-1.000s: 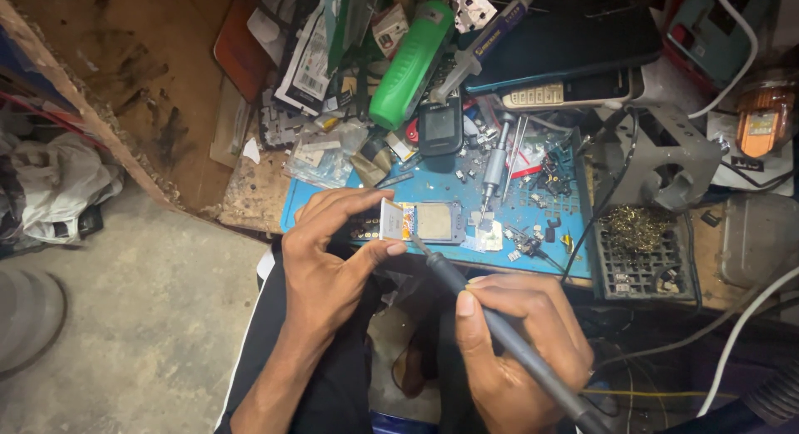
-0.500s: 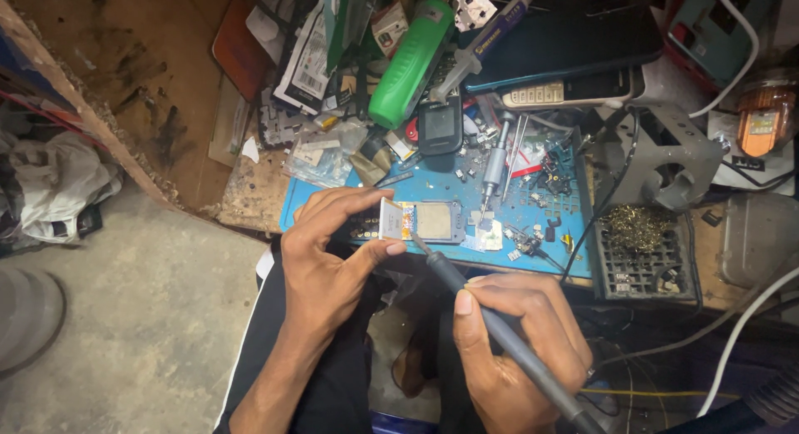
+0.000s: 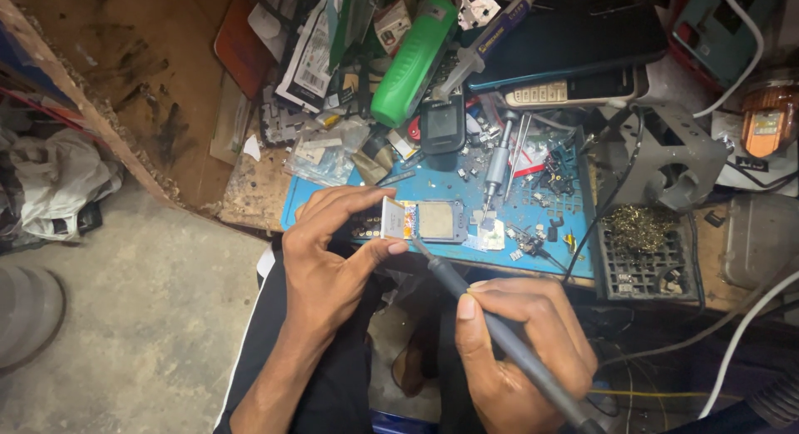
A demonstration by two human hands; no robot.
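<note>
My left hand (image 3: 329, 255) pinches a small opened phone board (image 3: 424, 221) by its left end, holding it over the near edge of a blue work mat (image 3: 549, 222). My right hand (image 3: 520, 355) grips a grey soldering iron (image 3: 491, 326) like a pen. Its tip reaches up to the board's lower left edge, just beside my left thumb. The iron's handle runs down to the lower right, out of the picture.
A cluttered bench lies behind the mat: a green cylinder (image 3: 414, 61), dark phones (image 3: 574, 39), tweezers (image 3: 516, 159), a small black device (image 3: 441, 126), a metal fan block (image 3: 678, 155) and a brass-wool tip cleaner (image 3: 641, 230). Bare concrete floor (image 3: 141, 317) is at left.
Hardly anything differs; both hands stay in place and the iron's tip stays at the board.
</note>
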